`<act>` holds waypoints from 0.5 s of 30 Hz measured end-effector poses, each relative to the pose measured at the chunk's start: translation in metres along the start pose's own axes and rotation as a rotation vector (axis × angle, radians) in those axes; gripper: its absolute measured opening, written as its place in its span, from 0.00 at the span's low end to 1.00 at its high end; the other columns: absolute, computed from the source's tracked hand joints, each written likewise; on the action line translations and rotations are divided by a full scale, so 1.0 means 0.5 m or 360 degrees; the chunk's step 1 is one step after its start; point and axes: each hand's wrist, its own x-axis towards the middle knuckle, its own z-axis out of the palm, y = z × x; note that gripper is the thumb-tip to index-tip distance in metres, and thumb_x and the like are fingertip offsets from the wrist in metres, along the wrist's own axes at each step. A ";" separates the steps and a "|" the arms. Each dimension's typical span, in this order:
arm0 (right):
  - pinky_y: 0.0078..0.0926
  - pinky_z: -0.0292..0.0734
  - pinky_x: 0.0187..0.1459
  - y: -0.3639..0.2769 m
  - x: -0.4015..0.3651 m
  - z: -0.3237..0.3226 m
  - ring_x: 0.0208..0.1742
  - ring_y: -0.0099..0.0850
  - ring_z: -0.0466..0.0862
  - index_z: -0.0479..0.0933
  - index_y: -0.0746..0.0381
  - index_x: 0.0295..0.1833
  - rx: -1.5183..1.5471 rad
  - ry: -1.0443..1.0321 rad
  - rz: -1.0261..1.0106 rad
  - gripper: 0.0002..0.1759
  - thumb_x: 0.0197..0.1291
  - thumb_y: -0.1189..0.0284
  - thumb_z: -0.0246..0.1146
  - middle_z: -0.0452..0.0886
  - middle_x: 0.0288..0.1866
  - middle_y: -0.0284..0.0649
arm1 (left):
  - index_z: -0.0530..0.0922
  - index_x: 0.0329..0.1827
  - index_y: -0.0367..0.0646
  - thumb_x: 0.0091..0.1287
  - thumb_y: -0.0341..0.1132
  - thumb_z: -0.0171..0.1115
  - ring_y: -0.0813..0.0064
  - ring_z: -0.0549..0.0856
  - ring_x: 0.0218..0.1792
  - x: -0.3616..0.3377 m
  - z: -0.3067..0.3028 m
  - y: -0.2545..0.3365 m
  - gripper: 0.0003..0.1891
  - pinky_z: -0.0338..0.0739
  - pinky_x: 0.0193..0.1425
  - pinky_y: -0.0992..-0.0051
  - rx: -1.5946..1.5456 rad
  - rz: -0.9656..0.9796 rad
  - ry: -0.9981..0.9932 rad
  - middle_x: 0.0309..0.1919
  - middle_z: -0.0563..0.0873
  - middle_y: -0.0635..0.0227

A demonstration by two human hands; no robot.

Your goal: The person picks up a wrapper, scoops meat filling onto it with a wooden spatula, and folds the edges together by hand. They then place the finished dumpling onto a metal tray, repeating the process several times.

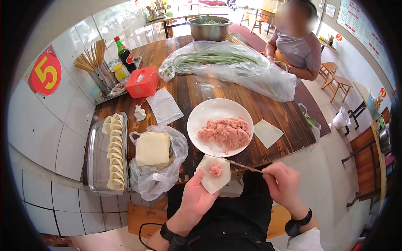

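On my left hand lies a square dumpling wrapper, thumb over its edge, with a small lump of minced meat on it. My right hand pinches the end of a thin brown stick, whose far tip is by the wrapper's upper edge. Just beyond my hands is a white plate with a mound of pink minced meat. A single wrapper lies flat right of the plate. To the left, a stack of wrappers sits on a plastic bag.
A glass tray at the left holds a row of folded dumplings. Behind are a red tissue box, a chopstick holder, bagged green stalks and a metal pot. Another person sits at the far right corner.
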 end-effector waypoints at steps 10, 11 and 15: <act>0.12 0.65 0.34 -0.075 0.031 0.148 0.32 0.10 0.72 0.79 0.63 0.53 0.1946 -0.0251 0.1395 0.09 0.71 0.72 0.64 0.76 0.34 0.23 | 0.58 0.81 0.50 0.83 0.41 0.43 0.63 0.70 0.75 -0.044 0.041 -0.027 0.25 0.65 0.78 0.54 0.0462 0.0281 -0.0155 0.75 0.70 0.63; 0.15 0.69 0.39 -0.075 0.029 0.159 0.36 0.12 0.75 0.80 0.64 0.51 0.1948 -0.0158 0.1415 0.08 0.71 0.73 0.64 0.79 0.37 0.25 | 0.57 0.81 0.50 0.83 0.41 0.43 0.64 0.70 0.75 -0.043 0.043 -0.027 0.26 0.64 0.78 0.54 0.0558 0.0336 -0.0164 0.75 0.69 0.63; 0.18 0.74 0.35 -0.081 0.020 0.175 0.33 0.17 0.80 0.85 0.64 0.46 0.1381 0.0023 0.1160 0.07 0.64 0.77 0.69 0.82 0.36 0.29 | 0.56 0.82 0.50 0.83 0.42 0.43 0.64 0.69 0.75 -0.028 0.041 -0.026 0.27 0.63 0.79 0.56 0.0728 0.0470 -0.0155 0.75 0.68 0.63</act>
